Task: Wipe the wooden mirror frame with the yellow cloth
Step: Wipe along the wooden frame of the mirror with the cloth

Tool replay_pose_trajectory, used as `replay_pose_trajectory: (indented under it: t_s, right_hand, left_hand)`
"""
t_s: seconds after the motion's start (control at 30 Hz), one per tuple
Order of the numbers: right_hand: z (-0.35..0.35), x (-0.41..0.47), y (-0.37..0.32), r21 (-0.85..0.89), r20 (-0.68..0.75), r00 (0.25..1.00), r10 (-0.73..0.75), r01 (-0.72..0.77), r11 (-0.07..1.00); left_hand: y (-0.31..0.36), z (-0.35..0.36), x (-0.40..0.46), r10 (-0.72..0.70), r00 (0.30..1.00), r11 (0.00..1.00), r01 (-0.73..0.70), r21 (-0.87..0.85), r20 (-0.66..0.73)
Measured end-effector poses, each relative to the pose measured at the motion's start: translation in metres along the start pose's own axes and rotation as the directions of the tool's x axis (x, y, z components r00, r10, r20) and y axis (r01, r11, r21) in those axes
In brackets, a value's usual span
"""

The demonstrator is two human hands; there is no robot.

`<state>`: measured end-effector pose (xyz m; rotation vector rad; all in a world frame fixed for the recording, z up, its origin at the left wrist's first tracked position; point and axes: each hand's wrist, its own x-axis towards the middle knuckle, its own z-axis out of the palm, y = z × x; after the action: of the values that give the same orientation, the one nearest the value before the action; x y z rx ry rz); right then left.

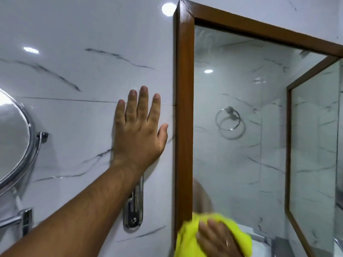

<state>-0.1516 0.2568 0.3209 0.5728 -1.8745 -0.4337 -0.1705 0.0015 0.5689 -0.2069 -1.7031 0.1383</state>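
Observation:
The wooden mirror frame (184,108) hangs on the marble wall, its left upright running down the middle of the view and its top rail slanting to the right. My right hand (216,238) presses the bunched yellow cloth (187,236) against the lower end of that left upright, at the bottom edge of the view. My left hand (140,132) lies flat on the wall tile just left of the frame, fingers spread and pointing up, holding nothing. The frame's lower part is out of view.
A round chrome swivel mirror (16,140) juts from the wall at far left. A chrome wall fitting (134,210) sits under my left forearm. The mirror glass (241,127) reflects a towel ring and a second framed mirror.

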Motion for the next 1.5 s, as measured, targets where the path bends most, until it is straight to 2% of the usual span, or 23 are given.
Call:
replay_pose_trajectory:
  t_s: [0.03, 0.07, 0.13, 0.17, 0.2, 0.27, 0.3, 0.37, 0.43, 0.57, 0.7, 0.8, 0.93, 1.03, 1.07, 1.17, 1.3, 1.37, 1.43, 1.5]
  right_hand:
    - [0.003, -0.003, -0.002, -0.033, 0.095, 0.990, -0.107, 0.111, 0.993]
    - [-0.008, 0.005, -0.001, 0.006, 0.123, 0.986, -0.111, 0.111, 0.994]
    - [-0.029, 0.039, 0.023, 0.158, 0.242, 0.970, -0.025, -0.014, 0.987]
    - [-0.037, 0.054, 0.034, 0.191, 0.089, 0.996, 0.000, -0.017, 0.981]
    - [-0.047, 0.065, 0.041, 0.119, 0.061, 0.998, 0.002, -0.009, 0.993]
    - [-0.052, 0.088, 0.067, 0.008, -0.155, 0.985, -0.075, 0.077, 0.997]
    - [-0.055, 0.106, 0.087, 0.001, -0.250, 0.968, -0.024, 0.025, 1.000]
    - [-0.081, 0.174, 0.119, 0.070, -0.379, 0.904, 0.198, -0.185, 0.980]
    - [-0.102, 0.231, 0.134, 0.138, -0.384, 0.872, 0.303, -0.270, 0.953]
    - [-0.111, 0.264, 0.138, 0.249, -0.326, 0.894, 0.307, -0.232, 0.940]
    - [-0.089, 0.223, 0.108, 0.296, -0.301, 0.916, 0.264, -0.174, 0.939]
    - [-0.050, 0.146, 0.060, 0.321, -0.264, 0.940, 0.218, -0.127, 0.938]
    - [0.002, -0.014, -0.053, 0.287, -0.004, 0.991, 0.131, -0.125, 0.950]
    - [0.027, -0.107, -0.131, 0.183, 0.188, 0.971, 0.149, -0.183, 0.966]
    - [0.031, -0.123, -0.141, 0.191, 0.244, 0.961, 0.131, -0.180, 0.965]
    - [0.034, -0.126, -0.138, 0.238, 0.292, 0.950, 0.112, -0.186, 0.953]
    - [0.027, -0.077, -0.088, 0.328, 0.096, 0.988, 0.122, -0.148, 0.933]
    - [0.012, -0.028, -0.046, 0.250, -0.079, 0.980, 0.184, -0.159, 0.955]
    - [-0.005, 0.029, -0.005, 0.155, -0.265, 0.919, 0.292, -0.258, 0.954]
    - [-0.021, 0.085, 0.037, 0.151, -0.405, 0.844, 0.351, -0.317, 0.936]
  left_hand:
    - [0.000, -0.001, -0.001, 0.002, 1.000, 1.000, -0.002, 0.001, 0.006]
    - [0.001, -0.001, -0.001, 0.000, 1.000, 1.000, 0.000, -0.002, 0.006]
    - [0.001, 0.000, -0.001, -0.006, 1.000, 1.000, 0.006, -0.011, 0.000]
    - [0.001, 0.000, -0.001, -0.008, 1.000, 1.000, 0.008, -0.013, -0.005]
    - [0.000, 0.000, 0.000, -0.006, 1.000, 1.000, 0.006, -0.017, -0.011]
    - [0.000, -0.001, -0.001, -0.009, 1.000, 0.999, 0.009, -0.037, -0.007]
    - [0.000, -0.001, -0.001, -0.009, 1.000, 0.999, 0.009, -0.042, -0.001]
    - [0.000, -0.002, -0.001, -0.009, 1.000, 0.999, 0.010, -0.049, 0.009]
    - [-0.001, -0.003, -0.001, -0.004, 1.000, 0.999, 0.005, -0.053, 0.012]
    - [-0.001, -0.003, 0.000, -0.015, 1.000, 0.997, 0.016, -0.069, 0.013]
    - [0.001, -0.006, -0.006, 0.003, 0.999, 0.999, -0.001, -0.043, 0.045]
    - [0.013, -0.008, -0.034, -0.004, 0.996, 0.999, 0.007, -0.036, 0.094]
    - [0.050, -0.012, -0.113, 0.069, 0.985, 0.998, -0.068, -0.016, 0.156]
    - [0.068, -0.014, -0.192, 0.129, 0.973, 0.991, -0.133, 0.008, 0.193]
    - [0.070, -0.014, -0.215, 0.152, 0.965, 0.988, -0.154, -0.008, 0.214]
    - [0.068, -0.005, -0.253, 0.220, 0.948, 0.975, -0.214, -0.051, 0.230]
    - [0.062, 0.018, -0.256, 0.263, 0.957, 0.964, -0.256, -0.068, 0.124]
    - [0.063, 0.026, -0.257, 0.269, 0.960, 0.963, -0.265, -0.056, 0.082]
    - [0.064, 0.033, -0.261, 0.273, 0.960, 0.961, -0.270, -0.050, 0.060]
    - [0.064, 0.037, -0.266, 0.267, 0.961, 0.963, -0.263, -0.055, 0.071]
